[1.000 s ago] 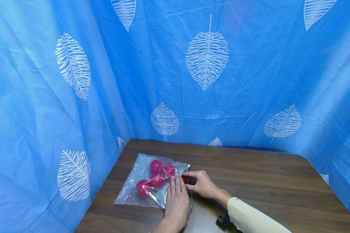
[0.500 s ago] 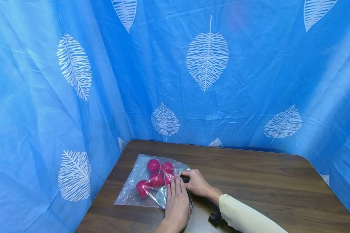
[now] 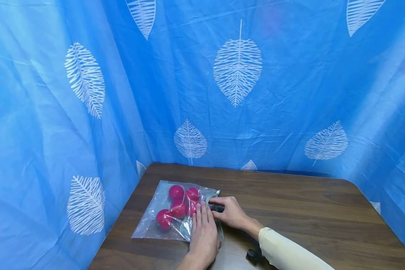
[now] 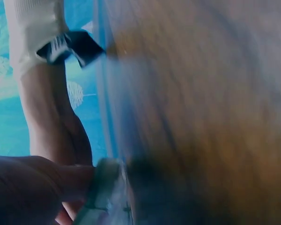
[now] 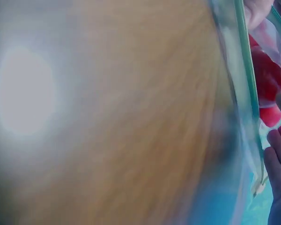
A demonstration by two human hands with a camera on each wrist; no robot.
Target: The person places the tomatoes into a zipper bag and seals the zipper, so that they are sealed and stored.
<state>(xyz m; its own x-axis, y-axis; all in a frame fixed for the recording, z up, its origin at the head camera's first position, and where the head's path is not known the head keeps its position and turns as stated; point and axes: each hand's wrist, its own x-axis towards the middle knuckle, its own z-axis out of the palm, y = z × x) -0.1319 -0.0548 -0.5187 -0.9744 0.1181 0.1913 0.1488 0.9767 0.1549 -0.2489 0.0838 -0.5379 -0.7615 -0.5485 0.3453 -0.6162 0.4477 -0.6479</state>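
Note:
A clear zip bag (image 3: pixel 146 227) with a green strip at its mouth lies on the table, holding several red balls (image 3: pixel 176 192). My left hand (image 3: pixel 202 240) lies over the mouth end, its fingers straight on top. In the left wrist view the left thumb (image 4: pixel 61 180) meets the green strip (image 4: pixel 103 183), so the bag's edge is pinched. At the mouth my right hand (image 3: pixel 234 213) is spread, thumb apart from the fingers, with no ball between them. A dark part (image 3: pixel 217 208) shows in that gap. In the right wrist view the right fingers (image 5: pixel 278 154) are beside the bag's edge.
The brown wooden table (image 3: pixel 307 210) extends to the right of the hands. A blue curtain (image 3: pixel 280 93) with white leaves hangs behind it and along its left side. A small black device (image 3: pixel 253 257) is under the right sleeve (image 3: pixel 290 249).
A red ball at my right fingertips has gone into the bag among the others. My right hand reached left to the mouth, then drew back slightly and opened. My left hand stayed nearly still.

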